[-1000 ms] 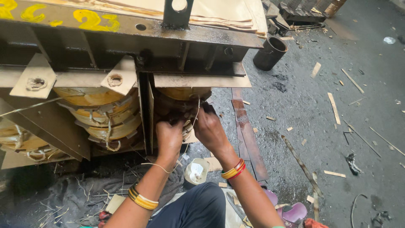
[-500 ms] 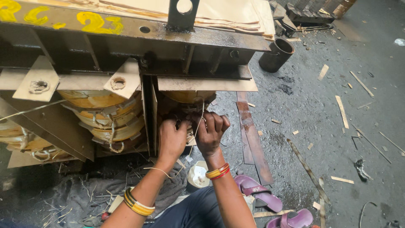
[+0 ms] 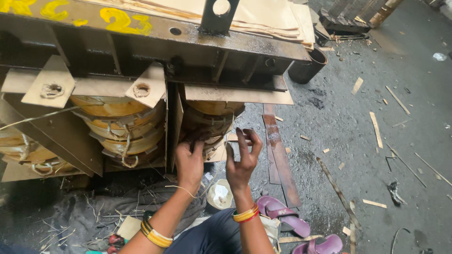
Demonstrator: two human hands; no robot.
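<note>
My left hand [image 3: 189,162] is pressed up against the lower part of the right-hand coil [image 3: 212,123], fingers curled in and closed on the dark wrapping there, though I cannot tell exactly what strand or strip they pinch; my right hand [image 3: 241,160] hangs just beside it, open, palm turned towards me, fingers spread and bent, its fingertips close to the coil's edge but not clearly touching. The coil sits directly above and ahead of both hands, under a pale board [image 3: 238,95] and the dark steel frame [image 3: 155,35]; a second, yellowish coil [image 3: 120,124] stands to its left behind an upright divider [image 3: 172,127]. Yellow bangles [image 3: 153,234] ring my left wrist, red and yellow bangles [image 3: 246,215] my right; below my hands a small white cup [image 3: 220,194] rests on the floor [image 3: 376,169], with purple sandals [image 3: 282,217] near it and wood splinters scattered to the right.
</note>
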